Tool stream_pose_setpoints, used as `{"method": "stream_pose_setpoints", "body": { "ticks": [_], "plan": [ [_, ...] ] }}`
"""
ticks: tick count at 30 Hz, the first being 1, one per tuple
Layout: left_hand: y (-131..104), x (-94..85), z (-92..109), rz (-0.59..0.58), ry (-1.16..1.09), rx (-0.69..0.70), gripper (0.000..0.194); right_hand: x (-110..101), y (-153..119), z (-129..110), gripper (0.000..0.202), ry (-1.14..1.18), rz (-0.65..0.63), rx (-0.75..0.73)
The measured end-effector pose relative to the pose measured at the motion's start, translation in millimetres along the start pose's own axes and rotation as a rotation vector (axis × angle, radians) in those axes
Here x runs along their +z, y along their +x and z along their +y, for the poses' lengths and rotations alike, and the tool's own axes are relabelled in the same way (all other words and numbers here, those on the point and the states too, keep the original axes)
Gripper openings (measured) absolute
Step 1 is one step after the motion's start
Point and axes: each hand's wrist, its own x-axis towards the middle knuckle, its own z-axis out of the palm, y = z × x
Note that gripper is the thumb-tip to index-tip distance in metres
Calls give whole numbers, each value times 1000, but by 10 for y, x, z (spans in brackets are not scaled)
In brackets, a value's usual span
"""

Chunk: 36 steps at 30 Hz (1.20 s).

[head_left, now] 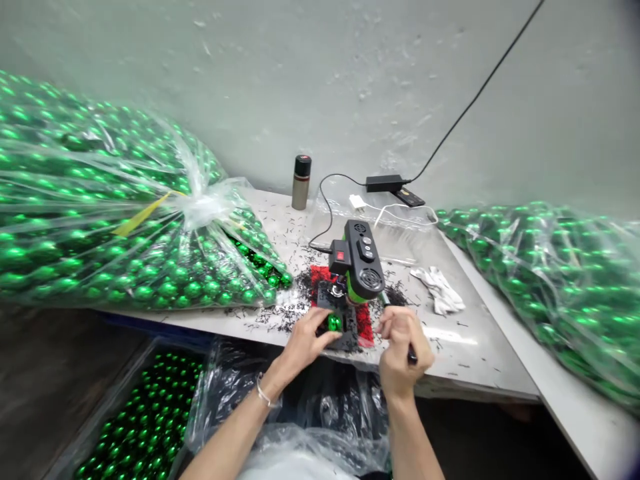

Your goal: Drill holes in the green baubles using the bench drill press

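My left hand (306, 339) pinches a shiny green ball ornament (335, 323) between thumb and fingers, low over the black base plate of a small bench press (365, 260). My right hand (406, 343) is wrapped round the press's black lever handle (412, 355), to the right of the machine. The press has a black top with round vents and a box with a red switch. Under its base lies a red mat (366, 327), strewn with small black bits. The fingers hide part of the ball.
Big clear bags of green balls lie at left (125, 220) and right (545, 287). A crate of green balls (145, 413) stands below left. On the table are a bottle (301, 183), a white glove (440, 291) and a power adapter (385, 183) with cables.
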Motion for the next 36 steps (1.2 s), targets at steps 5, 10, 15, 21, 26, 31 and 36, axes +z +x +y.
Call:
{"method": "stream_pose_setpoints", "body": {
  "ticks": [5, 10, 15, 21, 26, 31, 36],
  "plan": [
    [-250, -277, -80, 111, 233, 36, 63, 102, -24, -30, 37, -15, 116, 2],
    [272, -588, -300, 306, 460, -107, 27, 151, -106, 42, 39, 12, 151, -14],
    [794, -683, -445, 149, 574, -191, 8, 127, -140, 87, 37, 18, 136, -5],
    [877, -762, -380, 40, 560, -250, 10, 120, -158, 99, 35, 2, 117, -21],
    [662, -854, -199, 71, 56, -413, 43, 115, -169, 115, 33, 14, 98, -36],
    [403, -591, -155, 99, -801, -659, 40, 115, -193, 131, 33, 18, 102, -3],
    [333, -238, -146, 88, -1056, -710, 30, 85, -194, 123, 34, -33, 62, -36]
  ]
}}
